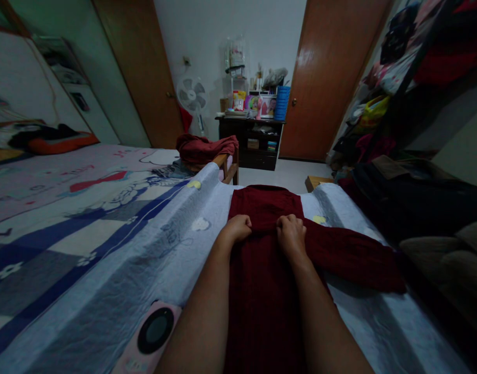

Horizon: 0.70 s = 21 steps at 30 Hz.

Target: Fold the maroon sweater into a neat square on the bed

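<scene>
A dark red long-sleeved garment (265, 291) lies lengthwise on the grey-and-white bed cover (199, 249). One sleeve stretches out to the right across the cover; no sleeve shows on the left side. My left hand (239, 228) is closed on the garment's cloth near its left edge, toward the far end. Level with it, my right hand (292, 232) pinches the same cloth near where the right sleeve begins. Between the two hands the fabric forms a crosswise fold. Both forearms reach over the near part of the garment.
Beside my left forearm lies a pink object with a dark round dial (156, 330). A folded reddish cloth (207, 148) rests at the bed's far corner. Dark piled clothes (425, 192) line the right side. Beyond stand a fan (192, 94) and a dark cabinet (257, 145).
</scene>
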{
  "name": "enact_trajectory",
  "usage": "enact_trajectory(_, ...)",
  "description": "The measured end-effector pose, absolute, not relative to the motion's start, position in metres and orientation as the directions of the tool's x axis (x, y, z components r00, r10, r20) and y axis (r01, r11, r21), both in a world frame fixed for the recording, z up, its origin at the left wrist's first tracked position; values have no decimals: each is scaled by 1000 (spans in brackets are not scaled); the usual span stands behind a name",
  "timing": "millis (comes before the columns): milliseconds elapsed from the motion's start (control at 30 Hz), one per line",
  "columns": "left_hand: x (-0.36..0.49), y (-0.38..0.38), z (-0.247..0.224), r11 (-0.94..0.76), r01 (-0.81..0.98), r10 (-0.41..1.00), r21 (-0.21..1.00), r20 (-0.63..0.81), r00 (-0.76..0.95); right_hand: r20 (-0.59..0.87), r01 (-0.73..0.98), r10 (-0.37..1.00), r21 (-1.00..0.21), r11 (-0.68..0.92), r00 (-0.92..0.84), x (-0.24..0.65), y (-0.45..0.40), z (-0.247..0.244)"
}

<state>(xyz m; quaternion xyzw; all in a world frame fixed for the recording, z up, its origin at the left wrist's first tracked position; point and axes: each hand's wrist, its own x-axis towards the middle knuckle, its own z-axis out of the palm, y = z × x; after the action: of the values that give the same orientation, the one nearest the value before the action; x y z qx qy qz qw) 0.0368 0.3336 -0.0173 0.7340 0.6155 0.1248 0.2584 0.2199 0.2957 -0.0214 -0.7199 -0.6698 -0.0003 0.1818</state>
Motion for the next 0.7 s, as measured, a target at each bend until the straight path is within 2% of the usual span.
enact_trajectory(133, 36, 332, -19, -106, 834, 969, 541, -132, 209, 340, 945, 931, -326, -13, 130, 218, 297, -17)
enact_trajectory(267, 39, 331, -18, -99, 836, 969, 540, -138, 203, 280, 941, 953, -337, -13, 113, 218, 298, -17)
enact_trajectory(367, 41, 332, -18, -87, 833, 971, 547, -140, 193, 251, 954, 961, -297, -37, 115, 220, 298, -18)
enact_trajectory(533, 42, 333, -19, -61, 822, 975, 566, -144, 171, 282, 962, 941, -248, -115, 186, 219, 296, -15)
enact_trajectory(700, 41, 334, -20, -44, 794, 971, 606, -162, 177, 258, 954, 946, -270, -127, 198, 217, 295, -10)
